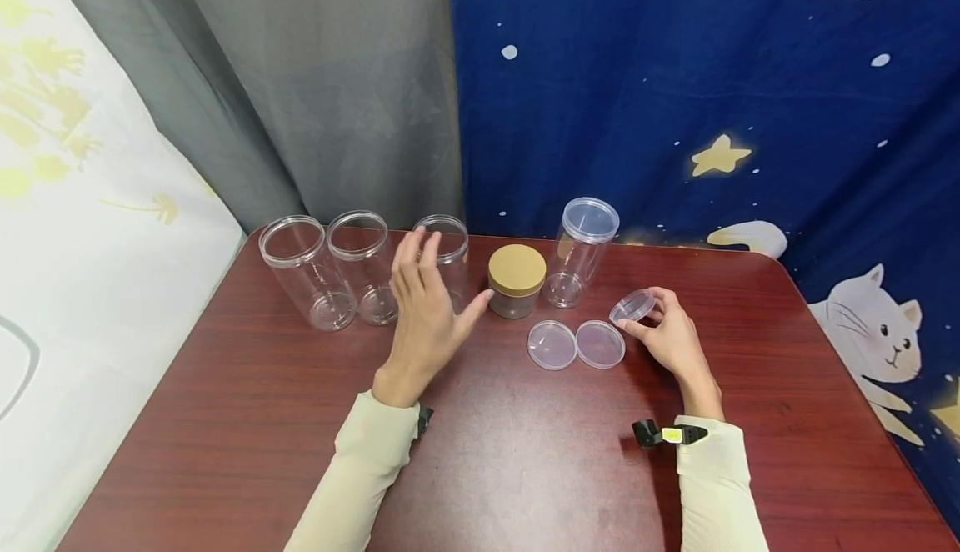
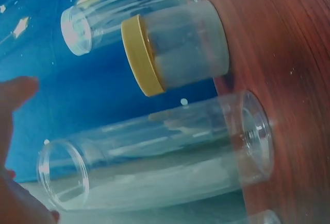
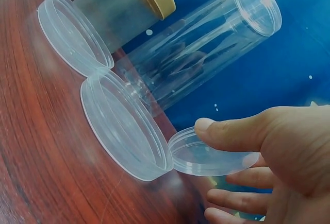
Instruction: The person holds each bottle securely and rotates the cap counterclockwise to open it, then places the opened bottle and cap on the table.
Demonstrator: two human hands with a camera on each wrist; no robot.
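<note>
My right hand pinches a clear plastic lid by its edge, thumb on one face; the lid is tilted in the right wrist view. Two more clear lids, a left one and a right one, lie side by side on the table. My left hand is raised with fingers spread, holding nothing, in front of a clear open jar, which it partly hides. In the left wrist view that tall jar stands close by the fingers. A short jar with a gold lid stands right of the left thumb.
A tall clear jar with its lid on stands behind the loose lids. Two open tall jars, one at far left and one beside it, line the back of the brown table. Curtains hang behind.
</note>
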